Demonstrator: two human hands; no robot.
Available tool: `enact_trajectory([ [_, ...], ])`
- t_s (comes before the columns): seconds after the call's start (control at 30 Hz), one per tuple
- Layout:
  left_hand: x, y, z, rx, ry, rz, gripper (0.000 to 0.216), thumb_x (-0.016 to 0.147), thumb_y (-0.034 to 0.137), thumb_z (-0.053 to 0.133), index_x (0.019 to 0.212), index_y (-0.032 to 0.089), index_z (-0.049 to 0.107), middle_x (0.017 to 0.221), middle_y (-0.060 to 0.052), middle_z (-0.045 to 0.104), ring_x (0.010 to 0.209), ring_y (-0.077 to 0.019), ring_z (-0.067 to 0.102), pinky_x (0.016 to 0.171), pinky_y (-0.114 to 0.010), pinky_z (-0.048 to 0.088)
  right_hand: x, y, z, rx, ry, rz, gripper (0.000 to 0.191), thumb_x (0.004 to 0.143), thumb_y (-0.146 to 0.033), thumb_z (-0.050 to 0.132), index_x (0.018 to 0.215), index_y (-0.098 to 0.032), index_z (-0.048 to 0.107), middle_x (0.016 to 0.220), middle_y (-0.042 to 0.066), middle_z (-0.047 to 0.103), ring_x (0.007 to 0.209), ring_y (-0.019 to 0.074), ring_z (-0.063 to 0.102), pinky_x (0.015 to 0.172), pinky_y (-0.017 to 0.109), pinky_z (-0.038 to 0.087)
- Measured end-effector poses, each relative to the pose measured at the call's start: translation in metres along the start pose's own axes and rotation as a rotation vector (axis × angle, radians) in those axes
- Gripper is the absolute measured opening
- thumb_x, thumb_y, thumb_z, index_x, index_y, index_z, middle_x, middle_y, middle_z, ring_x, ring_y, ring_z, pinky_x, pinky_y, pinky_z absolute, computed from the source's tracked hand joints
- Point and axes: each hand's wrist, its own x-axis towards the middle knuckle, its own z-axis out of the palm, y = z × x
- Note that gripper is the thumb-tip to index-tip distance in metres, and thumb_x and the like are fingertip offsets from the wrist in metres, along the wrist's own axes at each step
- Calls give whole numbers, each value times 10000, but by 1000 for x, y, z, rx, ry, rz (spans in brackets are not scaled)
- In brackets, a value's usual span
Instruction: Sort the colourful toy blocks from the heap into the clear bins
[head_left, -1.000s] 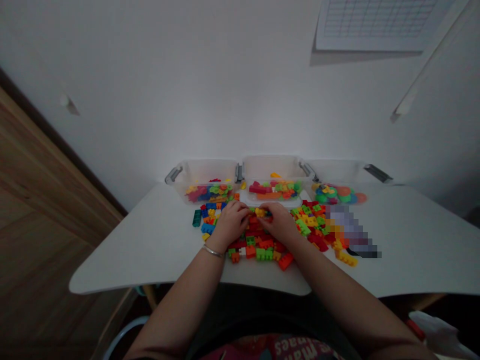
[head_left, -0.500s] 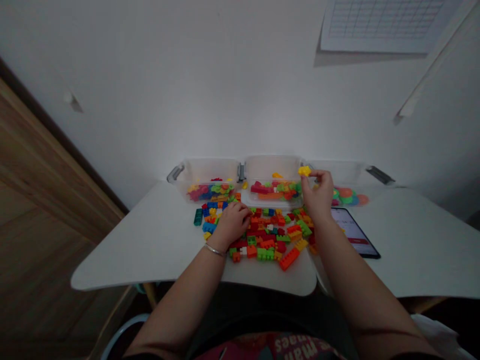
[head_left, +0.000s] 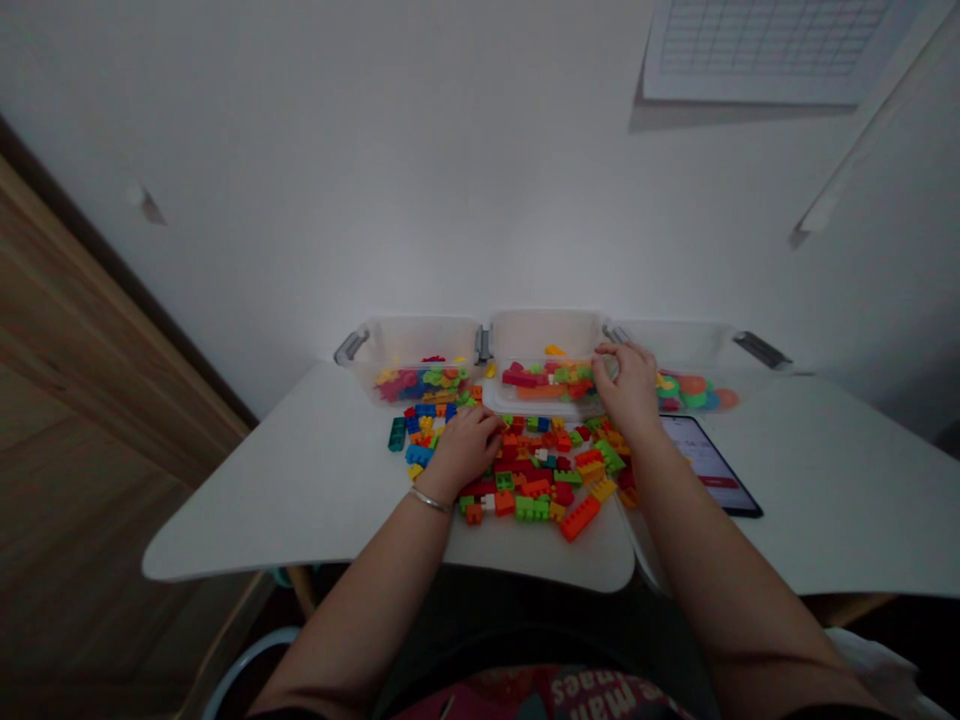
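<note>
Colourful toy building bricks (head_left: 532, 507) lie spread across the near middle of the white table. My left hand (head_left: 469, 445) rests on the left part of this pile, fingers loosely bent over the bricks and tips partly hidden. My right hand (head_left: 630, 388) is raised at the right end of the middle clear plastic bin (head_left: 546, 335). Its thumb and forefinger are apart, and no piece shows between them. Inside that bin are red, orange, green and yellow bricks.
A left clear bin (head_left: 420, 335) holds small multicoloured pieces. The right clear bin (head_left: 694, 345) contains round coloured pieces. A tablet (head_left: 709, 465) lies right of my right forearm. Behind the bins stands a white wall (head_left: 465, 200) with a printed sheet (head_left: 757, 50).
The yellow piece that my right hand pinched above the middle bin's right end is out of sight now. The thumb and forefinger have parted. My left hand stays put.
</note>
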Motion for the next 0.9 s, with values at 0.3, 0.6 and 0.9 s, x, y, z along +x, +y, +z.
enact_trajectory([
  [0.3, 1, 1, 1, 7, -7, -14, 195, 867, 175, 540, 1025, 168, 654, 1087, -83, 647, 1027, -233, 561, 961, -388, 460, -33, -40, -20, 103, -173, -244, 168, 882, -276, 510, 977, -211, 632, 1003, 84, 693, 991, 241, 595, 924, 409, 436],
  [0.6, 1, 1, 2, 9, 1, -12, 193, 859, 169, 549, 1025, 175, 647, 1084, -76, 646, 1033, -229, 562, 966, -383, 460, -64, -39, -6, -51, -734, -270, 204, 849, -257, 603, 1020, -198, 697, 1035, 67, 711, 1012, 245, 578, 926, 383, 452],
  [0.9, 2, 2, 1, 9, -6, -11, 201, 862, 171, 531, 1026, 171, 647, 1073, -80, 646, 1030, -230, 560, 966, -384, 463, -65, -34, -5, -144, -740, -312, 215, 912, -245, 534, 1001, -217, 727, 1012, 67, 727, 994, 224, 591, 930, 369, 450],
])
